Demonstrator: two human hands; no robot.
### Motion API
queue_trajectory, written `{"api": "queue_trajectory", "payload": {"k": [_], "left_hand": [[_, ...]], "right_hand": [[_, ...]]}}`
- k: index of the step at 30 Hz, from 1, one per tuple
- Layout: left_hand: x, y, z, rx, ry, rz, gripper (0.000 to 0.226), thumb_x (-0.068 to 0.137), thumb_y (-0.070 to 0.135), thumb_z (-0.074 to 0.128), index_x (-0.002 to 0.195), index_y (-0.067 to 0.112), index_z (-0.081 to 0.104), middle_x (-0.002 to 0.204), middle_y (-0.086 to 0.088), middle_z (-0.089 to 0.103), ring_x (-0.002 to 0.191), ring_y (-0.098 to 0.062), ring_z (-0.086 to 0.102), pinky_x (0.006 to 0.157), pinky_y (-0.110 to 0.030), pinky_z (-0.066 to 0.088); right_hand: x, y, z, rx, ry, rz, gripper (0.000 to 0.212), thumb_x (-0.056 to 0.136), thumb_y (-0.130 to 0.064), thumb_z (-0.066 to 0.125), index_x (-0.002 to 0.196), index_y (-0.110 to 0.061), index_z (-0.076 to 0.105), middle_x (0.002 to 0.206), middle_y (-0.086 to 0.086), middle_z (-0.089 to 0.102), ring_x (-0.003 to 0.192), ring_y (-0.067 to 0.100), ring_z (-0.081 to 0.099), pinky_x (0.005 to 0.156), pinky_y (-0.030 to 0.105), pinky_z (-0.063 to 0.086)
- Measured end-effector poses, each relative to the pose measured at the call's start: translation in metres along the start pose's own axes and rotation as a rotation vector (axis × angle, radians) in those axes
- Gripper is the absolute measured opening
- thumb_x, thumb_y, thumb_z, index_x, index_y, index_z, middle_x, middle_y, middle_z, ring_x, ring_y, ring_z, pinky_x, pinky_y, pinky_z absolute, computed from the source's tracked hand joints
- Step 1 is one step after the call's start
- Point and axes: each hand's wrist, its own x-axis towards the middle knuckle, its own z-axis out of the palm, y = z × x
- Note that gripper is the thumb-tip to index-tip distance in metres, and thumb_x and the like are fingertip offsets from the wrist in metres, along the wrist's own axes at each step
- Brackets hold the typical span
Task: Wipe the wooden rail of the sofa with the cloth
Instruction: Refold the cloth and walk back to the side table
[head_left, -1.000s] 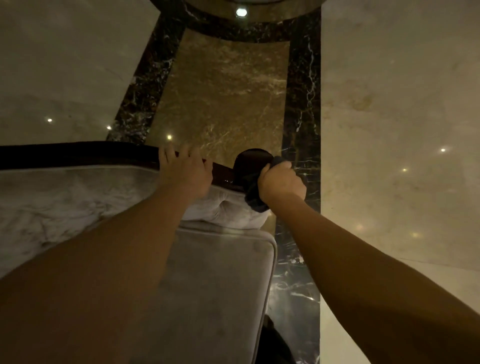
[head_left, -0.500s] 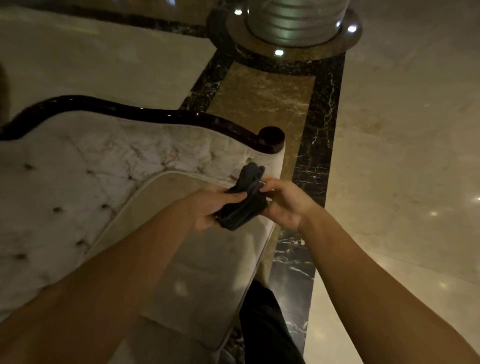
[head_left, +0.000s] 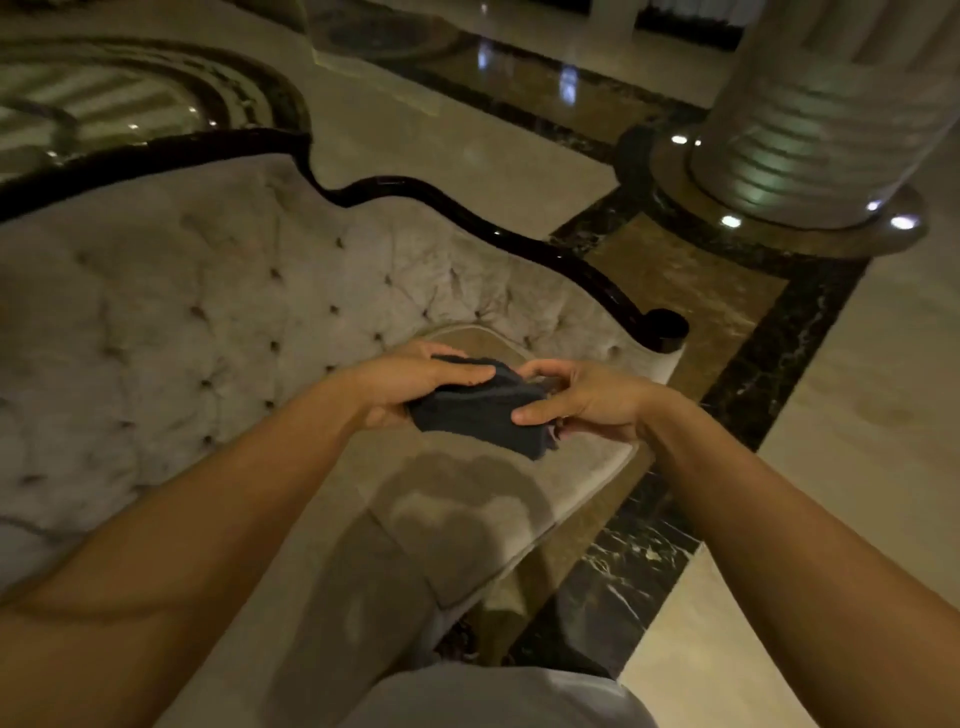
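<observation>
A dark folded cloth (head_left: 478, 410) is held between both hands above the sofa's seat cushion (head_left: 467, 509). My left hand (head_left: 415, 384) grips its left side with fingers over the top. My right hand (head_left: 582, 400) pinches its right end. The dark glossy wooden rail (head_left: 467, 215) curves along the top of the tufted beige sofa back (head_left: 208, 312) and ends in a round scroll (head_left: 667, 327) at the right. Both hands are apart from the rail, below and in front of it.
Polished marble floor (head_left: 857, 415) with dark veined borders (head_left: 779, 353) surrounds the sofa. A large ribbed column (head_left: 821, 114) on a round base stands at the back right. My clothing (head_left: 498, 696) shows at the bottom edge.
Both hands left the rail's scroll end and came together in front of me with the cloth. The view pulled back and tilted up, showing more of the sofa back and the column.
</observation>
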Motion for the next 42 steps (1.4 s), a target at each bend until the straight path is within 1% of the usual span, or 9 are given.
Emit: {"api": "queue_trajectory", "payload": {"k": [4, 9, 13, 18, 25, 30, 35, 39, 42], "left_hand": [[-0.058, -0.014, 0.006, -0.27, 0.16, -0.016, 0.029, 0.075, 0.034, 0.075, 0.096, 0.013, 0.073, 0.087, -0.008, 0.07, 0.072, -0.016, 0.066, 0.057, -0.026, 0.054], [-0.118, -0.063, 0.041, -0.809, 0.279, -0.029, 0.023, 0.068, 0.025, 0.077, 0.084, 0.009, 0.073, 0.081, -0.011, 0.072, 0.069, -0.019, 0.07, 0.061, -0.03, 0.06], [-0.157, -0.105, 0.077, -1.082, 0.637, -0.007, 0.012, 0.082, 0.003, 0.07, 0.094, 0.002, 0.068, 0.096, -0.015, 0.068, 0.082, -0.023, 0.07, 0.059, -0.032, 0.062], [-0.244, -0.165, 0.103, -1.094, 0.753, 0.016, 0.036, 0.088, -0.006, 0.053, 0.121, 0.008, 0.057, 0.104, -0.014, 0.066, 0.092, -0.026, 0.065, 0.069, -0.038, 0.06], [-0.366, -0.242, 0.116, -1.13, 0.759, 0.161, 0.04, 0.091, 0.004, 0.056, 0.13, -0.001, 0.056, 0.125, -0.019, 0.063, 0.108, -0.028, 0.064, 0.086, -0.035, 0.058], [-0.44, -0.336, 0.122, -1.01, 0.748, -0.041, 0.049, 0.085, 0.035, 0.07, 0.128, 0.012, 0.06, 0.128, -0.013, 0.064, 0.113, -0.036, 0.064, 0.094, -0.054, 0.052], [-0.547, -0.432, 0.136, -1.066, 0.788, 0.03, 0.039, 0.085, 0.028, 0.071, 0.123, 0.02, 0.066, 0.123, -0.007, 0.069, 0.113, -0.026, 0.065, 0.09, -0.04, 0.054], [-0.622, -0.501, 0.145, -1.217, 0.918, 0.03, 0.042, 0.084, 0.013, 0.071, 0.124, 0.022, 0.064, 0.118, -0.01, 0.07, 0.112, -0.032, 0.064, 0.094, -0.05, 0.052], [-0.663, -0.541, 0.14, -1.333, 0.972, 0.113, 0.051, 0.078, 0.004, 0.073, 0.124, 0.023, 0.064, 0.127, -0.014, 0.065, 0.118, -0.037, 0.061, 0.095, -0.054, 0.052]], "right_hand": [[-0.01, -0.016, 0.029, -0.17, -0.075, -0.091, 0.041, 0.063, -0.045, 0.084, 0.086, -0.015, 0.066, 0.089, 0.0, 0.071, 0.091, 0.019, 0.067, 0.084, 0.036, 0.051], [-0.026, 0.007, 0.068, 0.093, -0.28, -0.055, 0.049, 0.083, -0.037, 0.075, 0.116, -0.002, 0.065, 0.111, 0.013, 0.074, 0.102, 0.028, 0.071, 0.081, 0.034, 0.058], [-0.039, 0.031, 0.117, 0.105, -0.3, -0.036, 0.036, 0.072, -0.023, 0.084, 0.084, -0.009, 0.053, 0.095, 0.012, 0.071, 0.086, 0.025, 0.073, 0.066, 0.034, 0.058], [-0.068, 0.05, 0.198, 0.075, -0.486, 0.053, 0.037, 0.061, -0.046, 0.085, 0.076, -0.02, 0.064, 0.085, 0.005, 0.068, 0.084, 0.024, 0.063, 0.074, 0.035, 0.047], [-0.105, 0.064, 0.323, -0.009, -0.64, 0.182, 0.024, 0.085, -0.02, 0.071, 0.105, -0.007, 0.072, 0.097, 0.008, 0.079, 0.087, 0.018, 0.075, 0.063, 0.027, 0.059], [-0.133, 0.088, 0.435, -0.042, -0.633, 0.2, 0.038, 0.093, -0.022, 0.067, 0.125, -0.004, 0.066, 0.122, 0.021, 0.069, 0.114, 0.035, 0.066, 0.097, 0.047, 0.054], [-0.159, 0.133, 0.558, 0.042, -0.753, 0.319, 0.035, 0.088, -0.018, 0.068, 0.123, -0.017, 0.064, 0.112, 0.019, 0.073, 0.096, 0.034, 0.072, 0.079, 0.045, 0.062], [-0.176, 0.162, 0.647, -0.076, -0.881, 0.424, 0.055, 0.083, 0.001, 0.069, 0.134, -0.015, 0.057, 0.13, 0.022, 0.065, 0.117, 0.04, 0.063, 0.104, 0.058, 0.047], [-0.171, 0.172, 0.713, -0.215, -0.902, 0.436, 0.056, 0.085, 0.01, 0.066, 0.135, -0.014, 0.057, 0.129, 0.02, 0.066, 0.117, 0.04, 0.064, 0.105, 0.059, 0.046]]}}
